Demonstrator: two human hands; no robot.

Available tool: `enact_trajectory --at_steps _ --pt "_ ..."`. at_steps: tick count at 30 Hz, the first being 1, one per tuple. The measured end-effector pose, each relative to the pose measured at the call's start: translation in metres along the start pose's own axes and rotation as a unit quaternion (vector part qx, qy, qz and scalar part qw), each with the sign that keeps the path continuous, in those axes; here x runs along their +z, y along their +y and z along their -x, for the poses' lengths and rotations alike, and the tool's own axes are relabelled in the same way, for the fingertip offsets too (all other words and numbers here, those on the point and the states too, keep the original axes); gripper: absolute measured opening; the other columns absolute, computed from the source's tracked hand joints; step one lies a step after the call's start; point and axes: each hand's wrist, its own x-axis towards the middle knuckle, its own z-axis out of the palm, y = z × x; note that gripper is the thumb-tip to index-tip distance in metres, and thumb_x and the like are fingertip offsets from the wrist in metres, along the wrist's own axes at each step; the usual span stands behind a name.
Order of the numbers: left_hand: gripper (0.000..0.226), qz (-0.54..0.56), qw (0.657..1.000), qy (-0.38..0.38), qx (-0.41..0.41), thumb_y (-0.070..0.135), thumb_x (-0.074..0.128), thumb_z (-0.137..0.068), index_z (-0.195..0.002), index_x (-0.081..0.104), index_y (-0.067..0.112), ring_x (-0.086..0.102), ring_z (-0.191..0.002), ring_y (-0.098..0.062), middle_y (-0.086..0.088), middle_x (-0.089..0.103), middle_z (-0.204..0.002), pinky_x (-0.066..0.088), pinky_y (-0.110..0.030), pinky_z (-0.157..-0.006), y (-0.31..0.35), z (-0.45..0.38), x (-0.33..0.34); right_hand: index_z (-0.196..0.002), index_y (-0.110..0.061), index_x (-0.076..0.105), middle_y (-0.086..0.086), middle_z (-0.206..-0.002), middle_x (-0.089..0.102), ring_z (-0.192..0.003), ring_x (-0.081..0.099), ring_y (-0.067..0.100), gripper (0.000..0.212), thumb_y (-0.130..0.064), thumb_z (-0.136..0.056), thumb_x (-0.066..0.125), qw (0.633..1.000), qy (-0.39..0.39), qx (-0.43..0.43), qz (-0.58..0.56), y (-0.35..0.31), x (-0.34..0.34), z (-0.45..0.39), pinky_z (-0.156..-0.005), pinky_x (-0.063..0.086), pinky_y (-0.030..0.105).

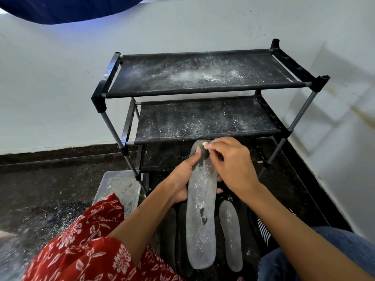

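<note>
A long grey insole (199, 220), dusted with white powder and marked with dark spots, stands lengthwise in front of me. My left hand (183, 177) grips its left edge near the far end, thumb laid across the top. My right hand (229, 163) is over the insole's far tip and pinches a small white lump (204, 144) between its fingertips, touching the insole there. Whether the lump is chalk or cloth I cannot tell.
A black three-tier shoe rack (203, 78), shelves speckled with white powder, stands against the white wall ahead. More grey insoles (230, 234) and dark soles (168, 230) lie on the floor below. A clear plastic box (119, 185) sits at the left. Red floral fabric and blue jeans cover my knees.
</note>
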Motion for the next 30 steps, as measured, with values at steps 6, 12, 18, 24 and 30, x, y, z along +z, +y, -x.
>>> enact_trajectory --at_steps 6,12,18,24,30 --pt "0.059 0.001 1.0 0.0 0.001 0.058 0.046 -0.087 -0.102 0.073 0.007 0.068 -0.08 -0.024 -0.014 0.07 -0.091 0.056 -0.048 -0.079 -0.001 -0.002 -0.002 -0.09 -0.001 0.072 0.009 -0.088 0.068 -0.081 0.065 0.02 0.011 0.001 -0.083 0.064 0.998 0.026 0.05 0.027 0.012 -0.002 -0.003 -0.075 0.055 0.032" --pt "0.056 0.027 0.999 0.013 0.018 0.054 0.043 -0.092 -0.101 0.074 0.008 0.069 -0.087 -0.03 -0.017 0.071 -0.099 0.055 -0.052 -0.08 0.002 -0.002 -0.003 -0.086 -0.001 0.073 0.008 -0.087 0.069 -0.081 0.063 0.021 0.01 0.0 -0.082 0.064 0.999 -0.033 -0.001 0.029 0.006 -0.002 0.0 -0.072 0.055 0.034" --pt "0.058 0.031 0.998 0.051 0.035 0.052 0.041 -0.095 -0.098 0.074 0.004 0.07 -0.089 -0.033 -0.021 0.071 -0.102 0.057 -0.045 -0.07 0.005 0.001 -0.01 -0.084 -0.009 0.075 0.001 -0.087 0.071 -0.084 0.063 0.017 0.015 -0.002 -0.075 0.064 0.989 -0.148 0.001 0.028 0.005 -0.007 -0.001 -0.08 0.051 0.03" --pt "0.058 0.035 0.998 0.044 0.038 0.054 0.042 -0.094 -0.105 0.072 0.005 0.068 -0.095 -0.035 -0.021 0.068 -0.107 0.054 -0.054 -0.079 0.006 0.001 -0.011 -0.083 -0.008 0.075 0.002 -0.084 0.071 -0.075 0.064 0.01 0.009 -0.004 -0.077 0.07 0.996 -0.076 0.014 -0.043 0.006 -0.007 0.001 -0.073 0.054 0.025" --pt "0.057 0.039 0.998 0.045 0.036 0.053 0.046 -0.091 -0.112 0.068 0.005 0.065 -0.099 -0.037 -0.021 0.066 -0.111 0.051 -0.06 -0.084 0.003 0.0 -0.008 -0.089 -0.004 0.074 0.004 -0.09 0.068 -0.076 0.065 0.015 0.01 -0.005 -0.084 0.066 0.997 -0.068 0.02 -0.012 0.007 -0.002 0.0 -0.072 0.055 0.027"
